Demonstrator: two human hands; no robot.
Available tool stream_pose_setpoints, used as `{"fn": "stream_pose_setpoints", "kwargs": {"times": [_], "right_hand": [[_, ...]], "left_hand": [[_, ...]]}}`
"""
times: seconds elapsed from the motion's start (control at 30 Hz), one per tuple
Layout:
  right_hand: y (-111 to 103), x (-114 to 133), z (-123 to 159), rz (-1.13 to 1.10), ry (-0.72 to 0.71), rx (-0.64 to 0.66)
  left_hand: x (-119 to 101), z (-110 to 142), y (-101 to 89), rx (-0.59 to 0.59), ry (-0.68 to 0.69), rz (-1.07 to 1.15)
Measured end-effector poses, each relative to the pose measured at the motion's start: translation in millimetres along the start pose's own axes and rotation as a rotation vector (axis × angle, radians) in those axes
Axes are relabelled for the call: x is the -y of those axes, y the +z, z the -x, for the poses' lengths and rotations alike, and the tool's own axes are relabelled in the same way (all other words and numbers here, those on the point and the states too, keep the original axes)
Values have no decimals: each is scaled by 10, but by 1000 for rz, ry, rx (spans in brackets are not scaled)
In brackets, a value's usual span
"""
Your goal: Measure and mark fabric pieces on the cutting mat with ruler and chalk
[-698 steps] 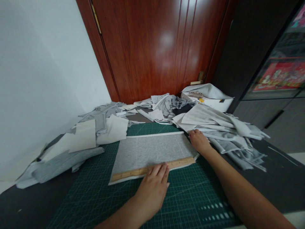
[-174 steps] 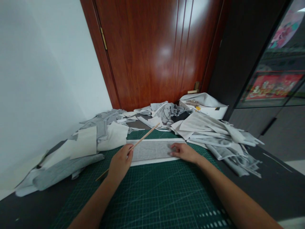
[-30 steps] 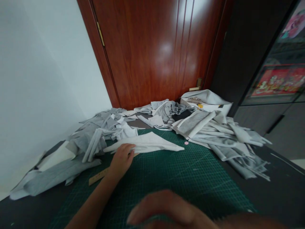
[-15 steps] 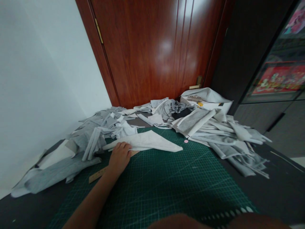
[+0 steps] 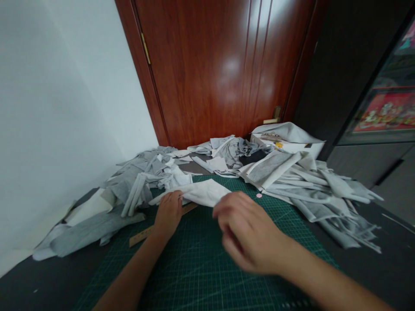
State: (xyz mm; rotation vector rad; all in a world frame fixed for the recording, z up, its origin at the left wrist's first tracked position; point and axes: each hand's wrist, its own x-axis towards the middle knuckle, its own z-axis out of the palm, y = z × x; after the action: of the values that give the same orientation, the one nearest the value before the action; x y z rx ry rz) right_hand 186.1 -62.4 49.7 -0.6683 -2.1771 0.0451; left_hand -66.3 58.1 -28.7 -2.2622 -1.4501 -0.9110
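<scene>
Left hand clamped on white cloth; right hand over green mat (blurred, cannot tell if gripping)

Wall: on my left, a plain white wall ran back to the door frame.
Door: at the far side I faced a glossy red-brown wooden door, grooved toward its right.
Hinge: a brass-coloured hinge showed at the door's left edge.
Handle: a pale gold handle sat at its right.
Cabinet: to my right stood a dark cabinet with a glass front, a blurred red picture behind the glass and grey panels below.
Surface: a dark grey tabletop showed at the near left and the right.
Light: pale reflections gleamed on the door's upper part.
</scene>
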Motion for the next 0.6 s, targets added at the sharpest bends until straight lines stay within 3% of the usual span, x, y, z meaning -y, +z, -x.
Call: {"fn": "stream_pose_setpoints", "kwargs": {"times": [0.07,0.17,0.3,0.4,0.5,0.6], "right_hand": [[130,-374,-42,229,172,91],[340,-867,144,448,439,254],[442,-1200,411,449,509,357],[373,-1285,435,293,537,197],[259,-1330,386,5,634,-96],[132,-1351,343,-308,759,-385]], "left_hand": [[-4,8,-3,-58,-23,21],[-12,18,-20,-94,-60,82],[-49,16,-77,-73,-53,154],[-75,16,-145,-11,-6,173],[-63,17,-225,34,5,176],[-9,-2,-304,-37,-40,206]]}}
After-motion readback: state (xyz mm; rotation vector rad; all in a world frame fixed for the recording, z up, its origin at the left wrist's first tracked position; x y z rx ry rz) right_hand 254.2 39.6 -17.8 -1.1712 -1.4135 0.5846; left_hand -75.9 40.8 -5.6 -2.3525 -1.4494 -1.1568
